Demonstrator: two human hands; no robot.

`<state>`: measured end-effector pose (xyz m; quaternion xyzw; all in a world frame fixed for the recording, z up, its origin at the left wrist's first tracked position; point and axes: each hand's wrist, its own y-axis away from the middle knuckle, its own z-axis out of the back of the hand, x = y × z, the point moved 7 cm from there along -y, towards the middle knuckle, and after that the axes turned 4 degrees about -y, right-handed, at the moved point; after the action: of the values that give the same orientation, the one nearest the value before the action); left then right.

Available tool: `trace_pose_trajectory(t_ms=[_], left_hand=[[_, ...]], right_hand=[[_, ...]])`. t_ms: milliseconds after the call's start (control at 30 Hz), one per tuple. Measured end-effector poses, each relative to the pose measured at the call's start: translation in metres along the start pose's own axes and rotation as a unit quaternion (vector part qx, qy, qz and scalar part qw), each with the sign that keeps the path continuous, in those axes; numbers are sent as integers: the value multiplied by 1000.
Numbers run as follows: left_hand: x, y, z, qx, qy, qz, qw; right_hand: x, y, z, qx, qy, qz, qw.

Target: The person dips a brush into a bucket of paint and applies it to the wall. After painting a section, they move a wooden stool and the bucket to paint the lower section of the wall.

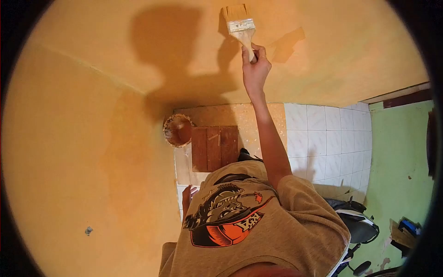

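Observation:
My right hand (256,69) is closed around the pale handle of a wide flat paintbrush (242,28), arm stretched out ahead. The brush's bristles, coated orange-yellow, are up at the orange-yellow wall (332,41), and a darker patch of paint (290,45) shows to their right. Low on the left, beside my shirt, a small part of my left hand (186,197) shows; its fingers are mostly hidden. A bit of red-and-white striped material (194,189) appears right by it.
Below stand a paint-stained bucket (177,130) in the corner and a brown wooden stool (214,148) beside it. White floor tiles (318,134) meet a speckled board. A motorbike (360,226) stands at the lower right by a green wall (399,152).

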<state>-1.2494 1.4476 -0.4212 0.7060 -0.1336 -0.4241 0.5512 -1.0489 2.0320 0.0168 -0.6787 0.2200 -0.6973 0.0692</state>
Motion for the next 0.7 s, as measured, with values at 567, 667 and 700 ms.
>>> trace_pose_trajectory(t_ms=[567, 667, 700], left_hand=[[-31, -31, 56, -22, -92, 54, 994], [-46, -30, 54, -23, -117, 41, 992], [-51, -31, 48, -35, -124, 42, 991]], right_hand=[[-69, -12, 77, -95, 204, 30, 974], [8, -46, 81, -114, 126, 53, 984], [20, -53, 80, -120, 126, 54, 983]])
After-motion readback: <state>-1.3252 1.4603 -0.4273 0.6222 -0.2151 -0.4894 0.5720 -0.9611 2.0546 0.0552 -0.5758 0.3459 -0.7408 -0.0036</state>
